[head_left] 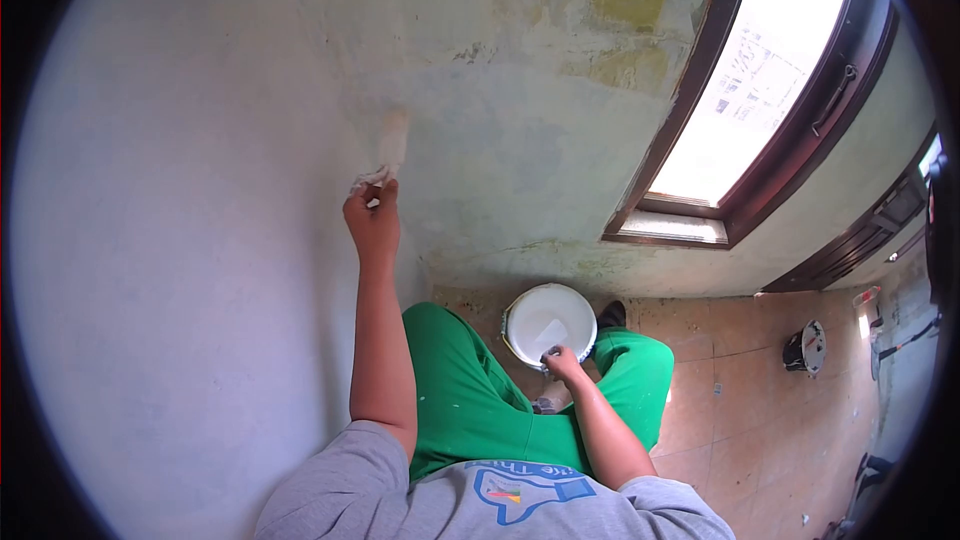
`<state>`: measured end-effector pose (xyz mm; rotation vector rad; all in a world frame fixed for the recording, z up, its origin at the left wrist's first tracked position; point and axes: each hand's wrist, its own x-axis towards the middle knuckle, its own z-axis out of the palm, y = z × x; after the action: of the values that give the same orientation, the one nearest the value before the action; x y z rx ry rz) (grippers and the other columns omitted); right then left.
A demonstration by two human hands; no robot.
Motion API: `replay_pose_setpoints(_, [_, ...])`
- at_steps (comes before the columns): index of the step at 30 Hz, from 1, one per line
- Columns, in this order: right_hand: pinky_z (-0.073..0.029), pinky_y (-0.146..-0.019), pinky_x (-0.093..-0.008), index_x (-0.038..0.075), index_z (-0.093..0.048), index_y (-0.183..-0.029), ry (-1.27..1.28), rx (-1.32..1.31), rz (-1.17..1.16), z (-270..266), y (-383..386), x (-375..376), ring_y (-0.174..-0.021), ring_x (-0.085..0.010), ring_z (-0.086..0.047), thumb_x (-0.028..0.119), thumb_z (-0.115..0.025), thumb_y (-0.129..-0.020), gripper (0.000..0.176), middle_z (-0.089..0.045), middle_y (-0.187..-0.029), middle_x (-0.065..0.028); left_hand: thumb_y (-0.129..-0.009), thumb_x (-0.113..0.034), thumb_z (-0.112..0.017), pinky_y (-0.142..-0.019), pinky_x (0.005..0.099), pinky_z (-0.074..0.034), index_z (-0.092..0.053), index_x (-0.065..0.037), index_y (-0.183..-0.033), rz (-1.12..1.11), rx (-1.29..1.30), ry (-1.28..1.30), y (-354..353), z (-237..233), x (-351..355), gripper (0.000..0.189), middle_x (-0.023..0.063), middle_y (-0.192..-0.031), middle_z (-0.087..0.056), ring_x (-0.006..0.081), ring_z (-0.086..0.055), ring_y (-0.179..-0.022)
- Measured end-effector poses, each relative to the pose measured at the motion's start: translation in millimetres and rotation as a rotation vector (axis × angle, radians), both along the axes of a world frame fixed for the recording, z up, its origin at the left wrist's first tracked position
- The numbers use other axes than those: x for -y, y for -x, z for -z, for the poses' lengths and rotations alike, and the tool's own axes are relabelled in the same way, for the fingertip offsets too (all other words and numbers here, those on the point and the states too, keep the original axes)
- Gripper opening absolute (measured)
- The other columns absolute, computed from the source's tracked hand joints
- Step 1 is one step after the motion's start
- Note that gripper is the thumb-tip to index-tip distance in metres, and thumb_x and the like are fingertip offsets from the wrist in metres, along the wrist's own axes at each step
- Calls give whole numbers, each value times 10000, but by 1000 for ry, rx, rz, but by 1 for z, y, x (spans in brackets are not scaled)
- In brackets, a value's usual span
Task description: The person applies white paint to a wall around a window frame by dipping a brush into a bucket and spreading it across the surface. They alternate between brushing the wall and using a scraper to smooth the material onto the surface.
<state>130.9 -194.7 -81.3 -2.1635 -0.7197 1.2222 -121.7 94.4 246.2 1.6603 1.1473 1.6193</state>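
My left hand (372, 222) is raised to the wall near the corner, its fingers closed on a putty knife (393, 145) smeared with white. The pale blade lies against the wall and blends with it, so its edges are hard to make out. Lower down, my right hand (562, 361) grips a second white putty knife (551, 333) over a white bucket (515, 338). The bucket stands on the floor between my legs, with white material inside.
The wall (500, 160) is patchy, with yellowish areas higher up. A dark-framed window (690, 115) is at the right. A smaller dark bucket (804, 348) stands on the tiled floor (720, 400). Green trousers (470, 400) cover my bent legs.
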Motion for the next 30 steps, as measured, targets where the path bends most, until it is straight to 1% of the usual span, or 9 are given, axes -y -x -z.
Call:
replay_pose_setpoints(3, [-571,-685,-383,12,-691,-993,21,-47,-6,-9,1,1,-725,-278,-722,234,-689,-779,309,-720,-799,-185,-902,-64,-692,-611,269,-442,-685,28,-1061,-20,91,-153,-8,-17,-3,184,39,-777,-639,99,-555,-695])
replay_pose_setpoints(6, [-543,-510,-345,31,-678,-997,41,-10,-57,-4,1,2,-664,-204,-663,241,-688,-823,273,-698,-808,-102,-917,-63,-667,-609,280,-447,-666,28,-1005,13,95,-179,-24,-20,-25,126,60,-768,-635,109,-542,-679])
replay_pose_setpoints(10, [-537,-508,-337,33,-673,-994,14,-63,-60,-4,3,-4,-656,-194,-656,239,-689,-824,268,-694,-800,-95,-935,-44,-612,-608,302,-457,-624,30,-942,-60,-171,-203,-30,2,-24,75,106,-744,-626,159,-537,-637])
replay_pose_setpoints(14, [-536,-513,-339,26,-674,-995,19,-49,-60,-3,4,-3,-659,-198,-656,236,-691,-826,270,-693,-800,-100,-934,-29,-593,-596,314,-452,-638,32,-994,-24,-146,-189,-26,29,-8,96,108,-724,-616,182,-527,-608])
replay_pose_setpoints(17, [-537,-520,-343,18,-676,-999,30,-22,-57,-10,2,-1,-660,-206,-655,233,-692,-828,275,-692,-807,-111,-938,-31,-594,-572,300,-431,-649,30,-1044,-50,-132,-255,-23,28,8,134,90,-712,-609,154,-506,-592])
replay_pose_setpoints(20, [-554,-535,-357,9,-675,-1004,17,-12,-56,-9,2,1,-674,-220,-666,236,-690,-821,292,-694,-813,-122,-945,-48,-599,-553,287,-418,-660,25,-1071,-49,-2,-110,-24,6,26,157,83,-703,-599,142,-489,-570])
replay_pose_setpoints(22, [-556,-538,-358,9,-674,-1004,24,-18,-53,-6,0,1,-676,-221,-670,237,-691,-819,294,-695,-812,-123,-974,-88,-624,-505,241,-391,-659,31,-1058,6,52,-331,-33,-6,15,150,35,-799,-624,45,-454,-599])
replay_pose_setpoints(26, [-558,-542,-362,11,-673,-1006,17,-1,-55,4,0,-1,-673,-219,-674,242,-686,-809,304,-696,-807,-120,-968,-91,-625,-513,245,-399,-650,30,-1033,3,-57,-375,-57,-15,-11,140,40,-768,-615,58,-466,-588])
replay_pose_setpoints(30, [-555,-547,-359,15,-675,-1002,6,-28,-33,-9,1,-1,-667,-215,-671,241,-680,-796,306,-691,-788,-112,-956,-87,-614,-550,267,-429,-649,29,-1029,-37,-166,-391,-65,22,-11,141,66,-724,-595,116,-506,-594])
